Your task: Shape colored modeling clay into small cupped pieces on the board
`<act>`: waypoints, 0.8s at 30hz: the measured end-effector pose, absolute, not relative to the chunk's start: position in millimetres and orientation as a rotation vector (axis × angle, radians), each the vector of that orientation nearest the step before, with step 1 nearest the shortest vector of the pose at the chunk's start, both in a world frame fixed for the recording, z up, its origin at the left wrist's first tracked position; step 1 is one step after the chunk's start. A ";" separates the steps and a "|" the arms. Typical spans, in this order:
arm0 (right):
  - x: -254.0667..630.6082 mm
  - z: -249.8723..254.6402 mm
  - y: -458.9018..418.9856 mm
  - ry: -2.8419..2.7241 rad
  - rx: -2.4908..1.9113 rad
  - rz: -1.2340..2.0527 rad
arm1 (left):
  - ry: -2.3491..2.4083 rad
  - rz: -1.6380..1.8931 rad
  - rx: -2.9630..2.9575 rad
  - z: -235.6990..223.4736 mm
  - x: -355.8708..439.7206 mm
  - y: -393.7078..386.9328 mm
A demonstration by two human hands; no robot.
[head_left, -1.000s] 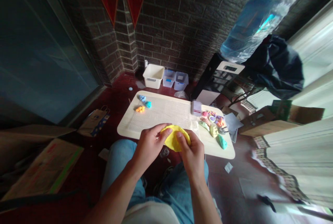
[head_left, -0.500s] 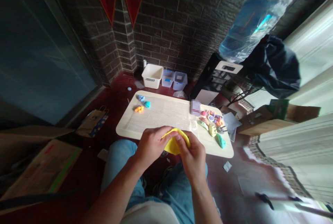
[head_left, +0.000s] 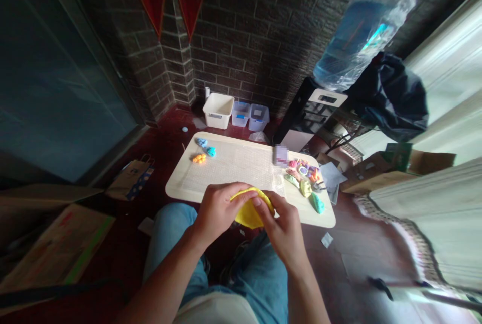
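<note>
Clearly, both hands are busy with one piece: the left hand (head_left: 216, 211) and the right hand (head_left: 285, 223) are each closed in a pinch on a thin yellow sheet (head_left: 248, 215), thumbs on the near face, the other fingers mostly hidden behind. The sheet hangs in the air between them, above the lap by the near edge of the counter (head_left: 324, 219), its top edge bowed in an arc over the thumbs. I'd judge the step in hand to be pressing or shaping by thumb; the next move calls for light, even pressure, since something this thin and soft could probably tear or dent.

On the counter beyond lies a clear textured sheet (head_left: 233, 166). Toward its far left corner sit a blue lump (head_left: 202, 142), a teal lump (head_left: 211, 151) and an orange lump (head_left: 199, 158); on the right are a green lump (head_left: 317, 203), a pale yellow lump (head_left: 305, 188) and other coloured pieces.

As for writing, none can be read. The small pack (head_left: 280, 156) on the counter is pixelated; the paper bag (head_left: 130, 176) has a dark mark, the cardboard box (head_left: 52, 251) faint red print, and the water dispenser (head_left: 327, 97) markings too small to make out.
</note>
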State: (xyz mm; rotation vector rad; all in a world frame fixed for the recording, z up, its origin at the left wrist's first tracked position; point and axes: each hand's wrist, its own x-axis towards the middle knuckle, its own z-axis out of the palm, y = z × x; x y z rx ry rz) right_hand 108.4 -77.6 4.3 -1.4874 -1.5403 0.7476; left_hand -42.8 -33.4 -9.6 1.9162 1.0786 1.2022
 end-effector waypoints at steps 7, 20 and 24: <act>109.3 1.7 -74.5 -1.627 -1.461 0.602 | 1.110 1.117 1.845 -8.2 -44.8 -34.2; 111.7 0.7 -72.2 -1.669 -1.448 0.485 | 1.025 1.141 1.927 -10.5 -44.1 -37.9; 110.6 -1.0 -73.0 -1.576 -1.428 0.623 | 1.071 1.138 1.831 -11.1 -42.8 -37.3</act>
